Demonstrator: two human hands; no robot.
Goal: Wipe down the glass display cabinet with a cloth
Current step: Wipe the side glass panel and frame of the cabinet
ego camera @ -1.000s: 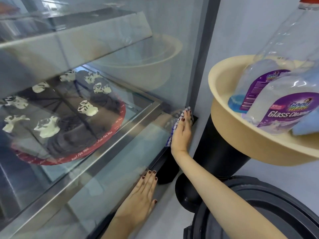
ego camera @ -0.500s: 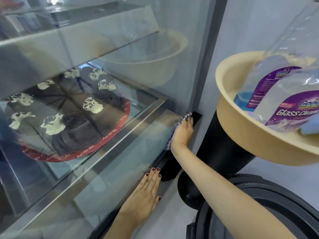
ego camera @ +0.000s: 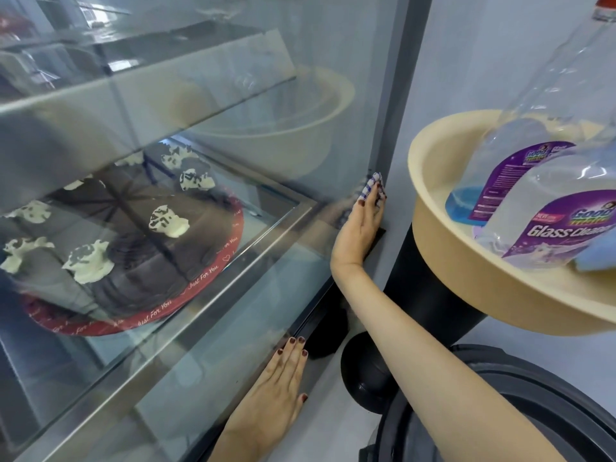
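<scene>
Beside the glass cabinet (ego camera: 401, 95), beige basin (ego camera: 430, 235) with two glass-cleaner bottles (ego camera: 563, 225).

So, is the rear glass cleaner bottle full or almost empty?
Almost empty: the rear glass cleaner bottle holds only a little blue liquid at its base.
</scene>
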